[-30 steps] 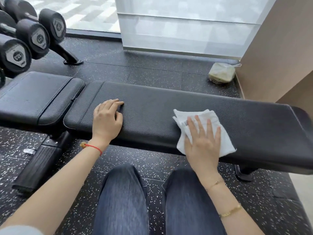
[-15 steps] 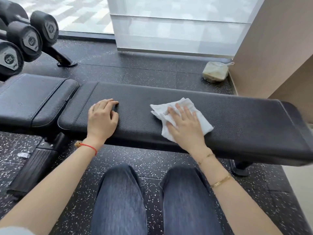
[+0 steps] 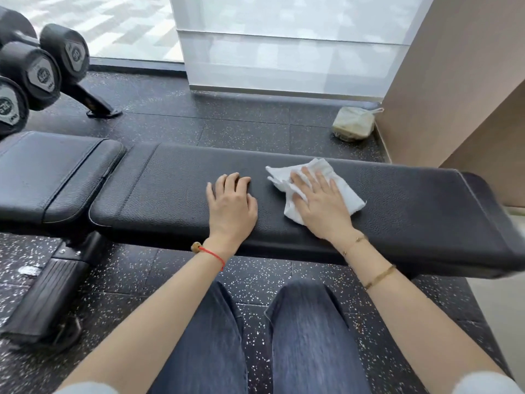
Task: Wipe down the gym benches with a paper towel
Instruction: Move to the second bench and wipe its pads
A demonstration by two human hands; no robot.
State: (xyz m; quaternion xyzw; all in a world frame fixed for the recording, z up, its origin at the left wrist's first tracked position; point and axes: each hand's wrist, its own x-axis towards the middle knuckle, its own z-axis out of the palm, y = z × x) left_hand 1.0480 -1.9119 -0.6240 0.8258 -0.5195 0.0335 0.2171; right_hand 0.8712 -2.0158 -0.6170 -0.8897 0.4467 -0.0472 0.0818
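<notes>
Since half a second ago the left hand (image 3: pixel 231 207) has slid along the worktop (image 3: pixel 412 206) to rest just beside the right hand (image 3: pixel 319 207), and the paper towel (image 3: pixel 350 199) sits farther back on the pad. Right fingers lie flat and spread, pressing the towel down; the left lies relaxed, fingertips curled, holding nothing. Judging by position, wiping is mid-way: the pad's right end and the separate seat pad (image 3: pixel 54 172) look not yet reached
</notes>
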